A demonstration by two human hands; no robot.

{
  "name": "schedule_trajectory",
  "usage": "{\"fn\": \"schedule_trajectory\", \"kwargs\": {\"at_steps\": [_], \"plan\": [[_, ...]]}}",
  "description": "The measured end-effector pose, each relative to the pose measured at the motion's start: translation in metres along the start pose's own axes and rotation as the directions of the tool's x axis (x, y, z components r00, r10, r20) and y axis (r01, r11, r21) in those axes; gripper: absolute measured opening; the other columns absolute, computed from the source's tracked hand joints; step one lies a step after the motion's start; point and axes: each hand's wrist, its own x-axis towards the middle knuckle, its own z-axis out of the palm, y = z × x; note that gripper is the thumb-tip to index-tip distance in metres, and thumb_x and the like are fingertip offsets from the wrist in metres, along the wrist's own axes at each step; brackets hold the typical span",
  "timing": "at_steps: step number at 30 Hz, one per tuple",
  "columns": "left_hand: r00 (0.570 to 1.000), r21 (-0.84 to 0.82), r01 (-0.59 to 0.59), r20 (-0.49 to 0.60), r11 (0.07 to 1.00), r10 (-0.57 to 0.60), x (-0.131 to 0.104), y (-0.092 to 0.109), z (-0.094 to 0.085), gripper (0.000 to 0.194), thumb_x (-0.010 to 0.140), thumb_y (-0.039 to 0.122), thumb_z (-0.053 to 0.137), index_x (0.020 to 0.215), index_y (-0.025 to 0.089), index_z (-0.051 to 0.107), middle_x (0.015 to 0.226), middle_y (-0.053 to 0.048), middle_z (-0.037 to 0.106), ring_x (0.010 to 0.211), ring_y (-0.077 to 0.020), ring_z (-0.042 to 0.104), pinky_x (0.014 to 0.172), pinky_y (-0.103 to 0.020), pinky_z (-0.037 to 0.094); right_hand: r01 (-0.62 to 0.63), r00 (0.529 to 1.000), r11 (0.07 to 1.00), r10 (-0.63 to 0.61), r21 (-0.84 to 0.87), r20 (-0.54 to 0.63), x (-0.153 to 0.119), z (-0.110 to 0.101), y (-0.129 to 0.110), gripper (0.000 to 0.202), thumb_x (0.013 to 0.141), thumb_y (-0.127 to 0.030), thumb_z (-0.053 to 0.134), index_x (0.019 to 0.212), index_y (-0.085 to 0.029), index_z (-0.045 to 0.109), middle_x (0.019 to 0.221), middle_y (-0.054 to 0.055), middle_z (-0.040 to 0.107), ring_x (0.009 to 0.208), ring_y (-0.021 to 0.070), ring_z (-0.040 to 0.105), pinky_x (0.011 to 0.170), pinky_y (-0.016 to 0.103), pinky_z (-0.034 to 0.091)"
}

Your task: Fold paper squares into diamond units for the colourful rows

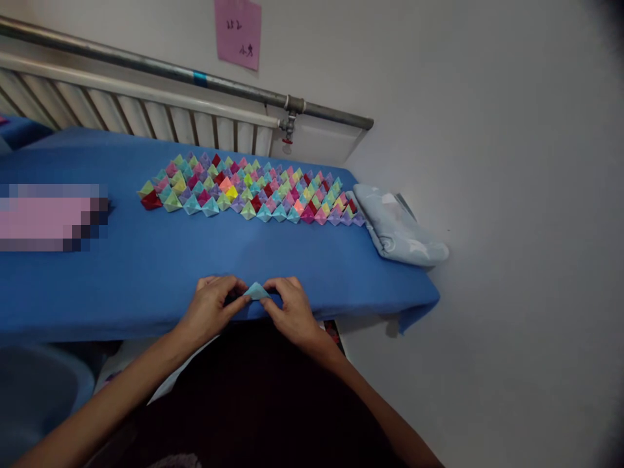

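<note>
A small light blue folded paper (257,292) is pinched between both hands, close to the front edge of the blue-covered table (195,260). My left hand (214,301) grips its left corner between thumb and fingers. On the other side, my right hand (291,308) pinches the right corner the same way. Beyond the hands, rows of folded paper pieces (244,188) in red, pink, green, blue, purple and yellow lie close together on the cloth.
A folded grey-blue cloth (402,227) lies at the table's right end, beside the wall. Behind the table are a radiator (131,117) and a metal pipe (146,65). A blurred pink object (43,218) is at the left. A blue chair or tub (43,396) stands lower left.
</note>
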Motion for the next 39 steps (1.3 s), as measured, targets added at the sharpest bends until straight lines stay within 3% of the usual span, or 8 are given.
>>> {"fn": "schedule_trajectory", "kwargs": {"at_steps": [5, 10, 15, 20, 24, 27, 35, 39], "plan": [[0.982, -0.203, 0.134, 0.162, 0.97, -0.101, 0.013, 0.012, -0.009, 0.036, 0.073, 0.041, 0.065, 0.102, 0.021, 0.069, 0.069, 0.002, 0.065, 0.064, -0.0157, 0.058, 0.067, -0.028, 0.042, -0.026, 0.999, 0.996, 0.027, 0.082, -0.02, 0.001, 0.0, -0.002, 0.011, 0.083, -0.015, 0.063, 0.089, -0.024, 0.064, 0.089, 0.0, 0.067, 0.09, 0.0184, 0.056, 0.081, 0.033, 0.044], [0.928, -0.421, 0.331, 0.308, 0.844, -0.21, 0.019, 0.026, -0.021, 0.027, 0.064, 0.045, 0.068, 0.073, 0.02, 0.068, 0.064, 0.003, 0.061, 0.061, -0.0137, 0.052, 0.06, -0.025, 0.038, -0.106, 0.992, 0.961, 0.122, 0.255, -0.046, 0.002, -0.003, -0.005, 0.012, 0.08, -0.019, 0.065, 0.09, -0.025, 0.065, 0.092, 0.0, 0.065, 0.085, 0.0168, 0.055, 0.078, 0.031, 0.045], [0.825, -0.677, 0.55, 0.349, 0.488, -0.445, 0.017, 0.034, -0.029, 0.033, 0.05, 0.038, 0.084, 0.07, 0.018, 0.067, 0.061, 0.004, 0.061, 0.056, -0.0102, 0.051, 0.057, -0.022, 0.04, -0.222, 0.929, 0.727, 0.361, 0.65, -0.087, 0.004, -0.009, -0.015, 0.018, 0.081, -0.033, 0.065, 0.095, -0.024, 0.061, 0.095, 0.001, 0.064, 0.08, 0.0142, 0.057, 0.072, 0.028, 0.046], [0.808, -0.825, 0.526, 0.41, 0.207, -0.422, 0.013, 0.035, -0.025, 0.037, 0.046, 0.028, 0.092, 0.074, 0.015, 0.072, 0.071, 0.0, 0.068, 0.066, -0.0099, 0.059, 0.067, -0.021, 0.048, -0.25, 0.943, 0.543, 0.322, 0.801, 0.076, 0.006, -0.004, -0.027, 0.03, 0.078, -0.034, 0.067, 0.106, -0.025, 0.059, 0.088, 0.0, 0.064, 0.072, 0.0124, 0.058, 0.06, 0.024, 0.045], [0.823, -0.833, 0.525, 0.446, 0.175, -0.35, 0.01, 0.033, -0.019, 0.04, 0.059, 0.026, 0.089, 0.095, 0.018, 0.075, 0.086, -0.003, 0.072, 0.072, -0.0101, 0.062, 0.071, -0.022, 0.051, -0.225, 0.96, 0.539, 0.265, 0.812, 0.09, 0.008, -0.002, -0.032, 0.031, 0.079, -0.035, 0.066, 0.107, -0.025, 0.059, 0.086, 0.0, 0.064, 0.07, 0.0115, 0.057, 0.058, 0.023, 0.044], [0.828, -0.837, 0.522, 0.453, 0.161, -0.33, 0.008, 0.029, -0.015, 0.033, 0.064, 0.025, 0.087, 0.093, 0.017, 0.075, 0.085, -0.003, 0.072, 0.071, -0.0097, 0.062, 0.071, -0.021, 0.051, -0.235, 0.96, 0.542, 0.262, 0.807, 0.104, 0.01, -0.004, -0.033, 0.029, 0.078, -0.035, 0.066, 0.104, -0.025, 0.059, 0.082, -0.001, 0.064, 0.066, 0.0111, 0.056, 0.057, 0.023, 0.044], [0.8, -0.833, 0.551, 0.506, 0.06, -0.321, 0.008, 0.029, -0.009, 0.035, 0.059, 0.026, 0.09, 0.09, 0.017, 0.075, 0.081, -0.001, 0.072, 0.071, -0.0105, 0.063, 0.07, -0.022, 0.052, -0.244, 0.956, 0.477, 0.266, 0.844, 0.126, 0.01, -0.004, -0.034, 0.027, 0.076, -0.031, 0.064, 0.102, -0.024, 0.059, 0.076, -0.003, 0.062, 0.06, 0.0095, 0.054, 0.056, 0.022, 0.044], [0.837, -0.859, 0.496, 0.433, 0.127, -0.335, 0.007, 0.034, -0.008, 0.04, 0.056, 0.034, 0.091, 0.089, 0.018, 0.075, 0.082, -0.001, 0.072, 0.071, -0.0108, 0.062, 0.07, -0.022, 0.051, -0.253, 0.949, 0.461, 0.291, 0.851, 0.124, 0.012, -0.002, -0.032, 0.028, 0.072, -0.025, 0.063, 0.1, -0.023, 0.06, 0.073, -0.005, 0.062, 0.055, 0.0078, 0.051, 0.056, 0.022, 0.043]]}}
